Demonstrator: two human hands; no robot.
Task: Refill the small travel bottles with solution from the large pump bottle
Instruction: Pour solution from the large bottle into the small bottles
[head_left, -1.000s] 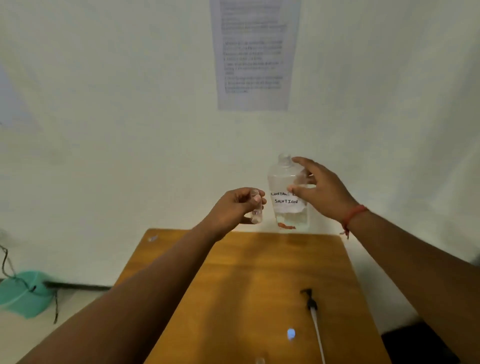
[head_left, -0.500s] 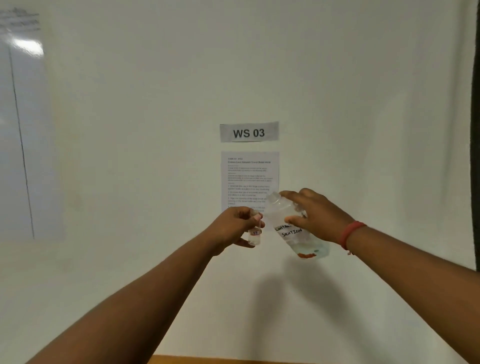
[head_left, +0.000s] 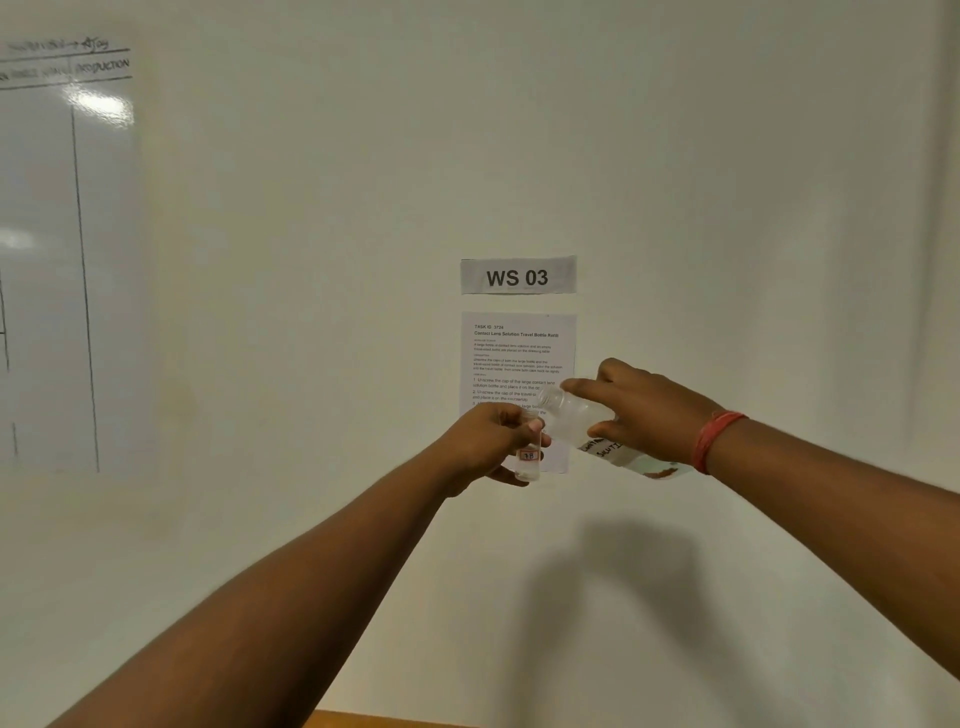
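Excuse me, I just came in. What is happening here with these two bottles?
A person is pouring from one bottle to another, held up in front of a wall. The right hand tips the large clear bottle, labelled as solution, with its open neck aimed down-left. The left hand holds the small travel bottle upright just under that neck. Whether liquid is flowing cannot be seen.

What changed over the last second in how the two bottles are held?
The right hand tipped the large bottle from upright to steeply tilted, neck leaning toward the small travel bottle. Both were raised, with the wall sheet now behind them. Unchanged: the left hand keeps holding the small bottle upright; both grips hold.
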